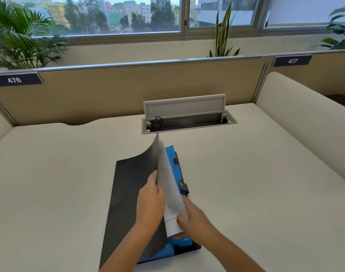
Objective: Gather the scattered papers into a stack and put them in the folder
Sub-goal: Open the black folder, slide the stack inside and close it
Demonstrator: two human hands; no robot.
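A folder lies on the desk in front of me, with a black cover (pixel 128 185) and a blue inside (pixel 172 163). Its right black flap curls upward to a point. A stack of printed white papers (pixel 168 185) stands tilted on edge against that raised flap, over the blue part. My left hand (pixel 151 201) holds the raised flap and the papers' left side. My right hand (pixel 191 216) grips the papers' lower edge. The papers' bottom end is partly hidden behind my right hand.
A cable box (pixel 187 122) with its grey lid raised sits in the desk (pixel 60 173) behind the folder. Beige partition panels (pixel 128 91) labelled 476 and 477 close the far side, and a cream side panel (pixel 304 130) stands at the right.
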